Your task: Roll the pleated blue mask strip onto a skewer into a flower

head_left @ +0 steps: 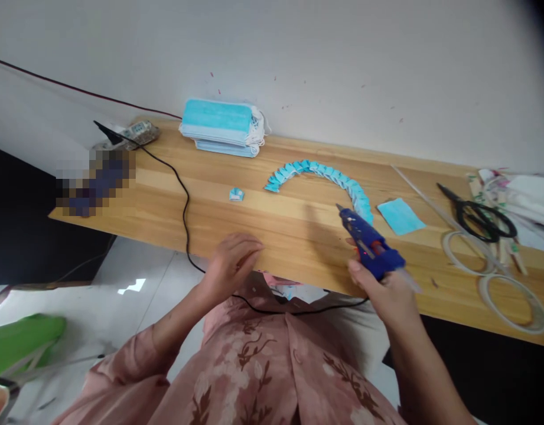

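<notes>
My right hand grips a blue hot glue gun, its nozzle pointing at the right end of a curved chain of folded light-blue pieces on the wooden table. My left hand rests at the table's front edge with its fingers curled, and nothing shows in it. A single small folded blue piece lies apart, left of the chain. The gun's black cord runs across the table and down over the front edge.
A stack of blue face masks sits against the wall. A flat blue piece lies right of the chain. Black scissors, tape rings and a thin glue stick crowd the right side. A power strip lies far left.
</notes>
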`<state>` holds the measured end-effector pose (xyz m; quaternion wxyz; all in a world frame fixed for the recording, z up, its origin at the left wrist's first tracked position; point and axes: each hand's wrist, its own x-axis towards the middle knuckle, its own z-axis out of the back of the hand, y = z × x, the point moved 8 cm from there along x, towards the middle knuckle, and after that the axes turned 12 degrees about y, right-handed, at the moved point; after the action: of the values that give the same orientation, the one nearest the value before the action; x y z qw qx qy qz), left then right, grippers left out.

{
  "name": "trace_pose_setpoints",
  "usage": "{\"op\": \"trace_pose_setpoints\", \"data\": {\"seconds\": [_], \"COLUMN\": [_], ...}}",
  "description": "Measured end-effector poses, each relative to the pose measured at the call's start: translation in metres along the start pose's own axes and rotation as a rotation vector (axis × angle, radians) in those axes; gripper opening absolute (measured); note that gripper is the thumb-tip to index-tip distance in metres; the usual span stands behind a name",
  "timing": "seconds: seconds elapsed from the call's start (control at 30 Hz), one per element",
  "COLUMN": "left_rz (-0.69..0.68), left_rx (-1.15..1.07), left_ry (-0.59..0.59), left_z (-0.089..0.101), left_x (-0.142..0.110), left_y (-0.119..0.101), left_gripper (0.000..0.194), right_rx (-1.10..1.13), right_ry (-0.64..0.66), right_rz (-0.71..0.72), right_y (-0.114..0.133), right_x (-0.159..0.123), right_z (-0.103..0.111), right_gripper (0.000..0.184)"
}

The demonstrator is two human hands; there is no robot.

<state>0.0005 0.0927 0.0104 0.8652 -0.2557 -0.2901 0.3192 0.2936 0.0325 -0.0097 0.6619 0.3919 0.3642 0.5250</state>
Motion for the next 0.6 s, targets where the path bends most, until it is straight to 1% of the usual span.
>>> {"op": "trace_pose_setpoints", "data": {"seconds": [0.07, 0.13, 0.23, 0.3, 0.33, 0.43, 0.53, 0.6], "left_rz": [0.048, 0.108, 0.198, 0.255, 0.28, 0.34, 0.374, 0.364], "left_rx": [0.028, 0.063, 0.127, 0.187, 0.218, 0.296, 0.337, 0.345], "left_ry": [-0.015, -0.048, -0.097, -0.143, -0.173, -0.263, -0.29, -0.318], "left_z": [0.007, 0.017, 0.037, 0.053, 0.061, 0.085, 0.101, 0.108], "left_x": [-0.004, -0.01, -0.027, -0.042, -0.049, -0.068, -0.077, -0.079], "left_y": [0.008, 0.019, 0.039, 0.052, 0.058, 0.074, 0.085, 0.088], "left_gripper": [0.018, 0.019, 0.021, 0.022, 0.022, 0.022, 0.023, 0.023], "right_rx": [-0.139, -0.223, -0.356, -0.491, -0.569, -0.78, -0.908, -0.963], "right_ry": [0.057, 0.19, 0.403, 0.501, 0.54, 0.596, 0.575, 0.549], "right_rz": [0.07, 0.198, 0.414, 0.518, 0.549, 0.583, 0.594, 0.593], "right_y": [0.021, 0.049, 0.087, 0.105, 0.111, 0.122, 0.133, 0.142], "right_x": [0.009, 0.018, 0.026, 0.029, 0.031, 0.043, 0.063, 0.078], "right_z": [-0.015, -0.041, -0.087, -0.12, -0.136, -0.182, -0.219, -0.241], "right_gripper": [0.038, 0.046, 0.051, 0.052, 0.053, 0.056, 0.06, 0.06]}}
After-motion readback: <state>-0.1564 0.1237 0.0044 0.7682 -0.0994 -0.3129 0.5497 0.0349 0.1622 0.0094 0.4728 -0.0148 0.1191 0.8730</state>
